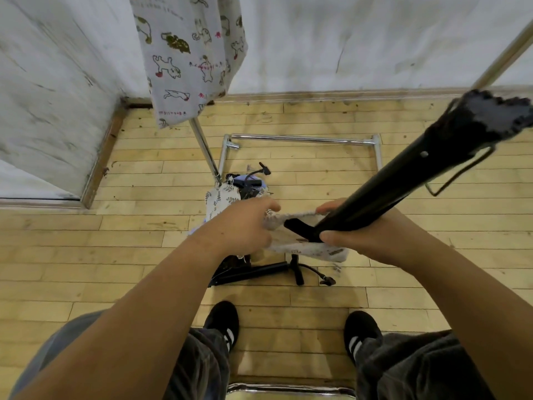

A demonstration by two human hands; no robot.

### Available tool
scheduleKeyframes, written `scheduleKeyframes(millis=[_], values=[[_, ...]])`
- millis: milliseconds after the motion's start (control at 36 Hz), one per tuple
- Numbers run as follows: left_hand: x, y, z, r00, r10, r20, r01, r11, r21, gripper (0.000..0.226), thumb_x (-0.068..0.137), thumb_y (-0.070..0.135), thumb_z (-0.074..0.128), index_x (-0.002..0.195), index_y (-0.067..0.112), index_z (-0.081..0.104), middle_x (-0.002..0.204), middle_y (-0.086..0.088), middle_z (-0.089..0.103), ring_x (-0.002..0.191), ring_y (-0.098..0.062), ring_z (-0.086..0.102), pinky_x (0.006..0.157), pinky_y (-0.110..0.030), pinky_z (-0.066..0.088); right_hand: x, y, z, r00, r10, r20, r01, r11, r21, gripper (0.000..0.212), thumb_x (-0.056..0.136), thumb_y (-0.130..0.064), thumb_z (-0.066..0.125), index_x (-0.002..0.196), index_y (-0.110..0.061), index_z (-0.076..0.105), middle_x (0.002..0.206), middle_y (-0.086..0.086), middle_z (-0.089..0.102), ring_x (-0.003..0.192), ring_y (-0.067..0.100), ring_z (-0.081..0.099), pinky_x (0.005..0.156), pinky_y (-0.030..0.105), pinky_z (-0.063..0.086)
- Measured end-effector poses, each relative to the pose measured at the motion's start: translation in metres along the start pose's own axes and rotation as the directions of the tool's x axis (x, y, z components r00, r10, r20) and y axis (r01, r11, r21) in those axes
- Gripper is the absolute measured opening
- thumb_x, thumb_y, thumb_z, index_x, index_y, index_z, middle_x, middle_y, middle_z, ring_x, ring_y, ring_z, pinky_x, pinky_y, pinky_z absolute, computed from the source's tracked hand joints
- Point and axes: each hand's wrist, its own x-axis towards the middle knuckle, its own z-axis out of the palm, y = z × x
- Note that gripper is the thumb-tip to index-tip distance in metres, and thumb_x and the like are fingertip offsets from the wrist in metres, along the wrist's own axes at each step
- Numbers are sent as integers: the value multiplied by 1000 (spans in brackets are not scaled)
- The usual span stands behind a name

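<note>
While the left hand (245,226) is pinching the cloth bag (305,249) open at frame centre, the right hand (366,235) is clasping bag edge and pump (403,180) together; only the handle (298,230) is entering, leaving most of it sticking out toward upper right.

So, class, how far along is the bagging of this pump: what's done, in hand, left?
Done: one cat-print bag hangs on the rack; its contents are hidden. In hand: the left hand holds a printed cloth bag open while the right hand feeds a black bicycle pump in handle first, most of it outside. Left: another pump and more bags lie on the floor.
</note>
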Motion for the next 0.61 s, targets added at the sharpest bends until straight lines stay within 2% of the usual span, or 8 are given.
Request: scheduleKeyframes(millis=[83,167,222,278,306,389,500,611], values=[[4,-1,1,993,26,-112,-22,999,42,26,99,20,61,123,24,70,108,5,68,86,-10,55,67,-21,39,-1,-1,-1,997,-56,-57,58,998,27,42,79,-35,85,114,-50,67,106,-25,68,99,-9,62,79,10,50],[5,4,0,987,19,-160,-26,999,-44,15,101,20,58,94,24,71,80,11,61,71,-13,57,56,-22,39,-2,-7,-2,987,-108,-117,121,987,109,36,80,-31,85,111,-43,70,104,-21,70,95,-12,63,68,9,52],[3,7,-1,984,9,-177,-31,992,-123,14,101,20,57,93,21,69,80,4,64,71,-18,61,57,-31,48,-3,-11,-3,983,-121,-135,141,979,150,33,82,-31,83,111,-41,71,103,-22,72,95,-16,62,69,11,52],[2,10,0,981,4,-192,-42,980,-196,15,100,18,56,97,17,70,87,-6,70,78,-24,67,69,-44,58,-3,-14,-1,987,-121,-106,133,985,112,31,84,-33,81,111,-41,70,102,-24,71,94,-21,60,74,10,51],[1,10,1,980,4,-200,-48,976,-214,15,100,19,56,97,18,71,88,-6,71,79,-23,68,71,-44,60,-3,-15,2,989,-128,-76,133,989,66,28,84,-32,81,107,-41,69,98,-25,70,89,-24,58,71,7,51],[0,14,4,986,-13,-168,-43,945,-324,14,101,24,60,105,27,73,93,1,72,77,-14,70,56,-28,61,-3,-18,13,984,-177,-12,177,984,-31,34,83,-27,83,97,-46,59,94,-27,61,84,-29,54,68,-2,43],[1,15,5,995,25,-98,-57,941,-334,16,99,32,64,113,35,71,98,11,73,84,-10,70,75,-35,62,-2,-20,15,970,-243,-1,243,969,-38,40,83,-24,84,97,-51,59,96,-28,63,91,-25,55,72,-3,41],[-1,20,4,988,151,-3,-143,923,-357,40,92,15,71,126,34,61,106,15,66,90,-2,64,76,-20,54,1,-16,13,964,-260,-56,260,965,4,38,81,-27,85,104,-48,63,101,-29,66,95,-21,58,74,-2,41]])
